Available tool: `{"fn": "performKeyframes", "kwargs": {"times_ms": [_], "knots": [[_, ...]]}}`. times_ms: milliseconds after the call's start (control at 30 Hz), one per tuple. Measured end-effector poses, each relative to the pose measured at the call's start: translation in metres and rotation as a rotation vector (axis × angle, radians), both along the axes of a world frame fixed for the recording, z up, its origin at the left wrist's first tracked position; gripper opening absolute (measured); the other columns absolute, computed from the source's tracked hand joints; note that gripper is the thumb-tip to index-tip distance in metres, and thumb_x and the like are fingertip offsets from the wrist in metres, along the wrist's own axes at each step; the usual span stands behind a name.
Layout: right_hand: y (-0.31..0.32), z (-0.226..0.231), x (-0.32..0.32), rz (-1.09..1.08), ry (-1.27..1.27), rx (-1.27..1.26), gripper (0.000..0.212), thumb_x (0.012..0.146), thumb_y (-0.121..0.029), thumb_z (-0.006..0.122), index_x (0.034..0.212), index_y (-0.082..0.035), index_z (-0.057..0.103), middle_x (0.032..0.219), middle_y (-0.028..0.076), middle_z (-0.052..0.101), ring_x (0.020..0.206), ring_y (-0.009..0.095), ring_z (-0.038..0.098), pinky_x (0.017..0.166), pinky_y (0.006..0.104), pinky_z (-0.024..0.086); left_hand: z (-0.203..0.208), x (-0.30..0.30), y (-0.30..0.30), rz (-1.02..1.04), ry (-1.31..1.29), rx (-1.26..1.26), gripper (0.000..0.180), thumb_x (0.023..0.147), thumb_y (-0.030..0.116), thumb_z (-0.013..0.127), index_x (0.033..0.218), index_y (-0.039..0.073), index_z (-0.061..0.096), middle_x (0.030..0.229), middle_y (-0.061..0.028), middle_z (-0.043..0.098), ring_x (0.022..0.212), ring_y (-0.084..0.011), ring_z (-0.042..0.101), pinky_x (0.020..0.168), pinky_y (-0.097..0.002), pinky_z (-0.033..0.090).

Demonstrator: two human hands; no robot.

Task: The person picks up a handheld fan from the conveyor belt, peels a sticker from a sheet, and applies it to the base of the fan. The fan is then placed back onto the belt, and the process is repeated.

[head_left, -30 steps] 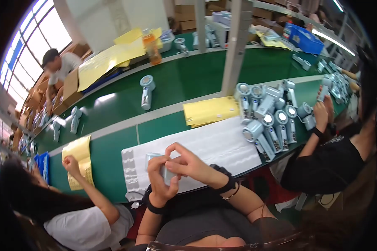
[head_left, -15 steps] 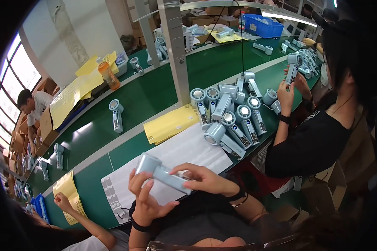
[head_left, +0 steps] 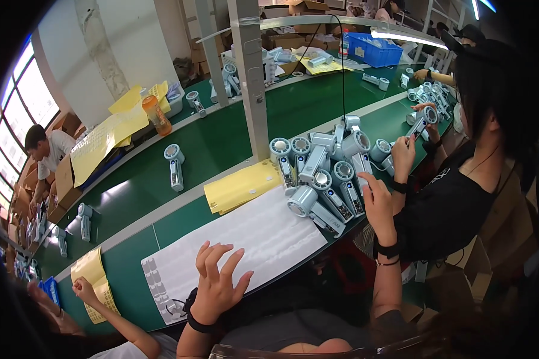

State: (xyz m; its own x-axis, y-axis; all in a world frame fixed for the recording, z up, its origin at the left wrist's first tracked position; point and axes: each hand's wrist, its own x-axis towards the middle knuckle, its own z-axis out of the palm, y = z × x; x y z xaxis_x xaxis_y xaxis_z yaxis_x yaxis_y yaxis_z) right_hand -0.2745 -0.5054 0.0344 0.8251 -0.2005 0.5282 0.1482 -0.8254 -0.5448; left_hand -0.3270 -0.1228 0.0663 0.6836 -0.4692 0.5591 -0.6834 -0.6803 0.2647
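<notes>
My left hand (head_left: 217,286) hovers over the near part of the white sheet (head_left: 236,236), fingers spread and holding nothing. To the right, my right hand (head_left: 378,206) reaches to the edge of a pile of pale blue handheld fans. Its fingers are at the lower handle of one handheld fan (head_left: 357,143), whose round head is raised above its neighbours. My fingers partly cover that handle. Beside it lie more fans, among them one with an exposed circuit in its handle (head_left: 334,200) and one on its side (head_left: 303,201).
Yellow sheets (head_left: 236,188) lie behind the white sheet. A lone fan (head_left: 173,164) rests on the green bench (head_left: 215,140) near a metal post (head_left: 250,78). At right, a co-worker in black (head_left: 455,197) holds another fan (head_left: 424,119). Another person's hand (head_left: 85,289) is at lower left.
The fan that both hands held over the white sheet is gone from there. My right hand has moved right to the pile; my left has let go and spread its fingers.
</notes>
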Motion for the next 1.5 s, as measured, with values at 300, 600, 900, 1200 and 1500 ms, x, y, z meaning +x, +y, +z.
{"fn": "performKeyframes", "kwargs": {"times_ms": [300, 600, 900, 1200, 1500], "knots": [[-0.012, -0.016, 0.019, -0.163, -0.046, -0.065, 0.031, 0.093, -0.001, 0.051, 0.121, -0.012, 0.059, 0.086, 0.017, 0.054, 0.072, 0.035, 0.056, 0.064, 0.0407, 0.045, -0.003, 0.0, 0.01, 0.028, 0.062, 0.065, 0.05, 0.076, 0.011, 0.074, 0.122, 0.008, 0.056, 0.125, -0.0158, 0.044, 0.12, -0.0382, 0.038, 0.107, -0.053, 0.033], [-0.015, -0.02, 0.005, -0.497, 0.117, -0.257, 0.034, 0.093, 0.004, 0.048, 0.122, -0.011, 0.057, 0.087, 0.022, 0.052, 0.076, 0.041, 0.056, 0.068, 0.0434, 0.045, -0.006, 0.004, 0.003, -0.003, 0.08, 0.079, 0.041, 0.077, 0.013, 0.074, 0.116, 0.008, 0.062, 0.123, -0.0126, 0.047, 0.119, -0.0327, 0.04, 0.106, -0.0512, 0.037], [-0.036, -0.059, -0.001, -0.431, 0.226, -0.167, 0.053, 0.079, 0.018, 0.048, 0.124, -0.01, 0.055, 0.097, 0.027, 0.051, 0.077, 0.046, 0.055, 0.073, 0.0461, 0.047, 0.001, -0.001, 0.008, -0.039, 0.103, 0.106, 0.04, 0.08, 0.014, 0.071, 0.118, 0.008, 0.061, 0.122, -0.0126, 0.048, 0.119, -0.033, 0.041, 0.105, -0.0484, 0.037], [-0.058, -0.069, 0.002, -0.332, 0.484, 0.125, 0.045, 0.088, 0.011, 0.044, 0.126, -0.011, 0.054, 0.111, 0.029, 0.054, 0.095, 0.048, 0.055, 0.079, 0.0463, 0.047, 0.081, 0.053, 0.037, -0.085, 0.214, 0.115, 0.027, 0.084, 0.013, 0.068, 0.109, 0.005, 0.059, 0.107, -0.0158, 0.057, 0.102, -0.0341, 0.054, 0.089, -0.041, 0.045], [0.066, -0.023, -0.036, -0.373, -0.223, -0.03, 0.038, 0.089, 0.004, 0.05, 0.124, -0.006, 0.057, 0.12, 0.017, 0.049, 0.103, 0.035, 0.055, 0.084, 0.037, 0.047, -0.038, 0.281, 0.024, 0.566, 0.321, 0.072, 0.051, 0.079, 0.048, 0.07, 0.086, -0.002, 0.064, 0.086, -0.0212, 0.067, 0.081, -0.0386, 0.066, 0.07, -0.0441, 0.055]]}}
